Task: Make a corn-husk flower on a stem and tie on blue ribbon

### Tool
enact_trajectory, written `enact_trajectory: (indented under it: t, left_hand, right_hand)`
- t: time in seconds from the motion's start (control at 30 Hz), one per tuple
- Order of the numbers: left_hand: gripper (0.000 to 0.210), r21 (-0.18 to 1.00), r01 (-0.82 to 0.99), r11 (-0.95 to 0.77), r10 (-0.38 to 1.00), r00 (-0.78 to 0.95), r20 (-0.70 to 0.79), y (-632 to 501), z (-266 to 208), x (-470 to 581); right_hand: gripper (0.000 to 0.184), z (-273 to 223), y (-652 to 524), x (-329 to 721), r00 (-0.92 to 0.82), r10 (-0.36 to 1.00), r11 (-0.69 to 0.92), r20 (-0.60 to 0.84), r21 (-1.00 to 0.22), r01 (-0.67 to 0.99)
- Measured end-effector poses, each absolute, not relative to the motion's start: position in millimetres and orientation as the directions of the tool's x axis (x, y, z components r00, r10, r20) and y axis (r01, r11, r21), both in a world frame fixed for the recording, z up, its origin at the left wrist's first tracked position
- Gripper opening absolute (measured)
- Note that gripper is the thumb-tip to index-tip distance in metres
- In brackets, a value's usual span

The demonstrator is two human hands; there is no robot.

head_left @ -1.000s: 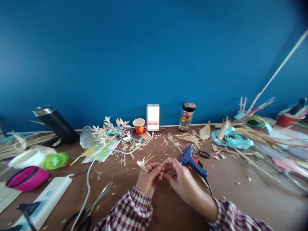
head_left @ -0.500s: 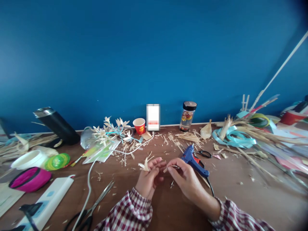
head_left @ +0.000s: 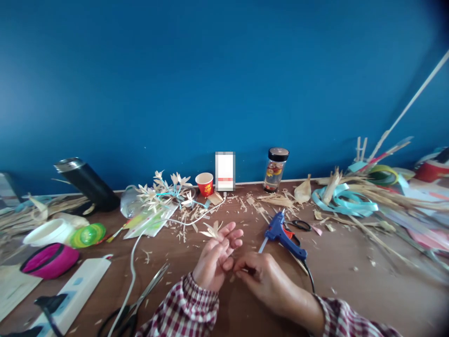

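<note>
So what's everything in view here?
Loose flower: one, cream, centre
Flower bunch: one, cream, back left
Glue gun: one, blue, centre right
Cup: one, red, back centre
Jar: one, clear, back right
Flask: one, black, back left
Ribbon: one coil, turquoise, right
Scraps: many, tan, scattered
Scissors: at least one, silver, front left
Power strip: one, white, left
Bowl: one, white, left
Fabric band: one, magenta, left
Disc: one, green, left
Table: one, brown, beneath
Wall: one, blue, behind
Left hand: one, maroon checked sleeve, centre
Right hand: one, maroon checked sleeve, centre
</note>
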State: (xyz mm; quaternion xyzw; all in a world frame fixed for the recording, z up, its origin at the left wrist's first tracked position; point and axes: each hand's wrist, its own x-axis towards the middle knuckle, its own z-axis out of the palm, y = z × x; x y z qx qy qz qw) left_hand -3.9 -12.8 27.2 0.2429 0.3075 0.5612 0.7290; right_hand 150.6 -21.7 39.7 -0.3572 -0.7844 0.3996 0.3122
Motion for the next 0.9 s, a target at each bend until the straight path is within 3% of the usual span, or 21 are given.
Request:
enact_trajectory:
  t: [0.13,0.37,0.5,0.63,0.77,0.9]
  left_hand:
    - [0.038,0.726,-0.627,0.282,0.939,0.024,-0.343,-11.1,24.7,0.5]
    - [0.018,0.750,-0.591,0.298,0.893,-0.105,-0.438,-9.0,23.9,4.5]
    - [0.014,0.714,-0.635,0.296,0.881,-0.108,-0.461,-7.7,22.2,1.3]
    - [0.019,0.739,-0.614,0.277,0.893,-0.120,-0.434,-8.7,19.8,2.3]
    - [0.026,0.744,-0.586,0.319,0.917,-0.008,-0.400,-13.9,17.9,9.2]
    - [0.031,0.751,-0.560,0.350,0.923,0.071,-0.378,-17.7,17.9,13.9]
  right_hand:
    - [0.016,28.3,-18.1,150.7,-0.404,0.877,0.419,0.260,-0.826,0.379]
    - [0.015,26.8,-23.9,145.7,-0.428,0.881,0.363,0.199,-0.865,0.345]
    - [0.013,34.4,-26.3,145.3,-0.428,0.882,0.350,0.200,-0.885,0.308]
    - [0.009,39.7,-20.0,151.2,-0.283,0.915,0.357,0.287,-0.903,0.238]
    - [0.011,35.8,-13.6,155.0,-0.197,0.971,0.166,0.137,-0.977,0.137]
    - [0.010,30.3,-10.5,155.6,-0.185,0.980,0.088,0.071,-0.992,0.088]
